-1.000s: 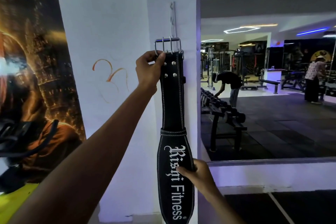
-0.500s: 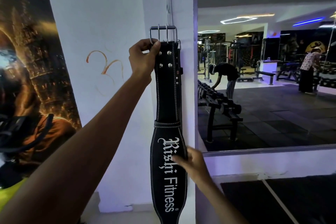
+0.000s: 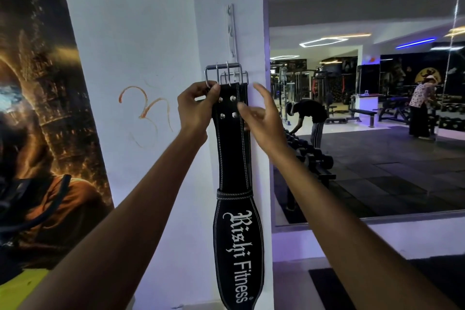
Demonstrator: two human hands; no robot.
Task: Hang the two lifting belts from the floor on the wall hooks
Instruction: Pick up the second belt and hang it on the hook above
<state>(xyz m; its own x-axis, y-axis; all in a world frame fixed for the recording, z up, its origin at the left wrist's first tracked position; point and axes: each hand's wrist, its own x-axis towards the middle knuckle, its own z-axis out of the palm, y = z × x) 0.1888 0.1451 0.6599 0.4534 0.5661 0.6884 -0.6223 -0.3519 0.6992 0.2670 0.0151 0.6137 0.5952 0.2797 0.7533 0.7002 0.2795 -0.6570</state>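
Observation:
A black lifting belt [image 3: 232, 153] printed "Rishi Fitness" hangs straight down the white pillar [image 3: 201, 20]. Its steel buckle [image 3: 222, 72] is at the top, just below a white hook rail [image 3: 232, 30]. A second buckle [image 3: 237, 77] and a strip of another belt's edge show right behind it. My left hand [image 3: 196, 108] grips the belt's top left corner under the buckle. My right hand [image 3: 261, 118] is at the belt's upper right edge, fingers spread, thumb resting on the belt beside the rivets. Whether a buckle sits on a hook is hidden.
A large poster [image 3: 37, 108] covers the wall to the left. On the right a wall mirror [image 3: 377, 108] reflects a dumbbell rack [image 3: 314, 161] and two people. An orange scribble [image 3: 146, 111] marks the white wall.
My right hand has left the belt's wide lower part and risen to its top right edge by the rivets. My left hand keeps its grip near the buckle.

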